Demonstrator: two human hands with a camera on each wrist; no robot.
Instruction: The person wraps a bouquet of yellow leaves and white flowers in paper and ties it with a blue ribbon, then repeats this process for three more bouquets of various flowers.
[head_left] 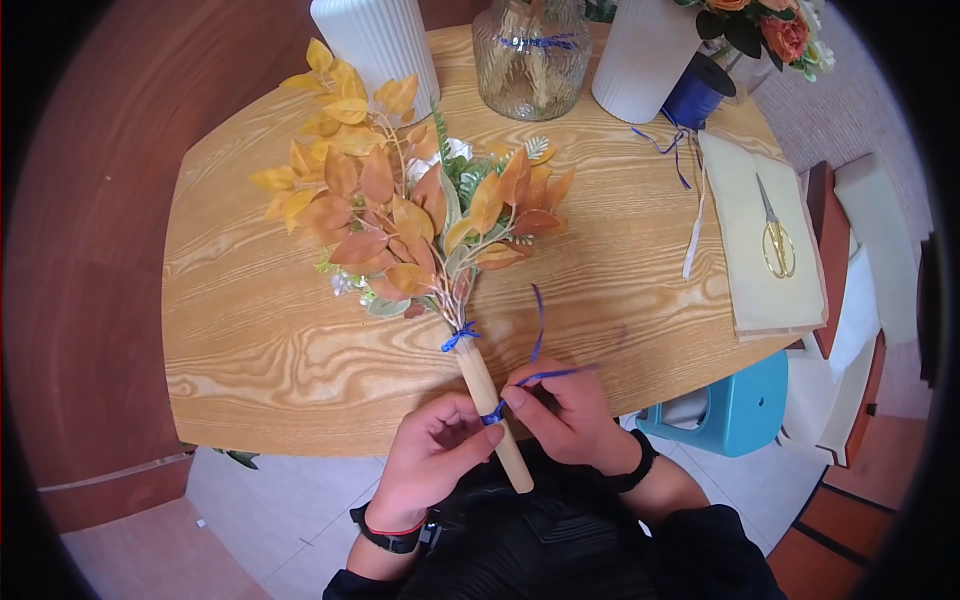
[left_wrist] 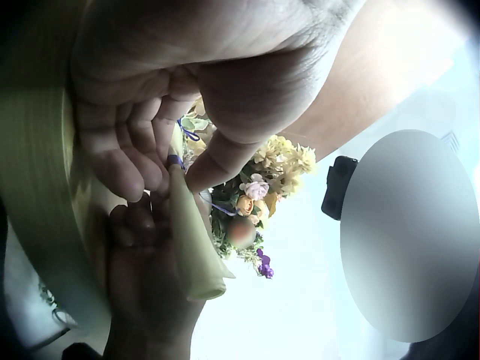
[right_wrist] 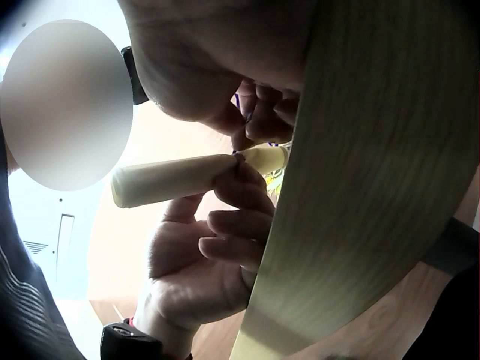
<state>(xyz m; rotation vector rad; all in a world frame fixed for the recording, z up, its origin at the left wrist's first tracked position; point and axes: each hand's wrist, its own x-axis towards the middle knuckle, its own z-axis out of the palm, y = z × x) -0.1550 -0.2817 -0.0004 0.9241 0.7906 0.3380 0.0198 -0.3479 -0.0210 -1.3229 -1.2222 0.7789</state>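
Note:
A bouquet of orange leaves lies over the table's front part, its stems wrapped in a pale paper handle with a small blue bow near the top. The left hand grips the handle around a second blue ribbon band, thumb on the band. Beside it the right hand pinches the blue ribbon, whose loose end stands up above the fingers. In the left wrist view the wrapped handle narrows at the band; in the right wrist view the handle points left.
White ribbed vases, a glass vase and a blue ribbon spool stand along the back. Gold scissors lie on pale paper sheets at the right. A teal stool is below the table's right edge.

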